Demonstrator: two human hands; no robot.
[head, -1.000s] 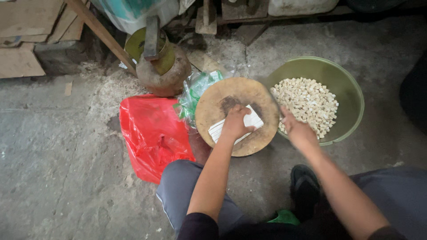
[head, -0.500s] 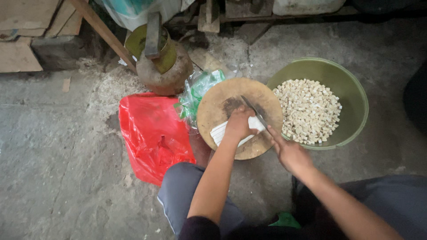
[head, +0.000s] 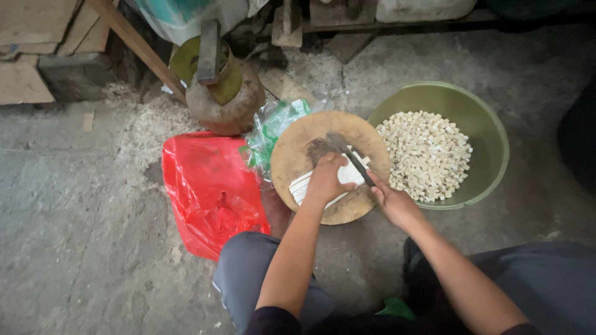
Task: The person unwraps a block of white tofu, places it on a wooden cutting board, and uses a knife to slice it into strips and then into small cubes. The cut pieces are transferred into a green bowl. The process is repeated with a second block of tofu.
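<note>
Rough concrete floor carries a round wooden chopping board, and on it lie pale white strips pinned flat under the left hand, fingers curled down over them. The right hand is wrapped tight about the handle of a dark knife, blade just beside the left fingertips. A slip could nick those fingers. Near the board sit a green basin of pale cubes and a red plastic bag.

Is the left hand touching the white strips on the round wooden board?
Touching. The head view shows the left hand pressed flat on the white strips, with no gap between them.
</note>
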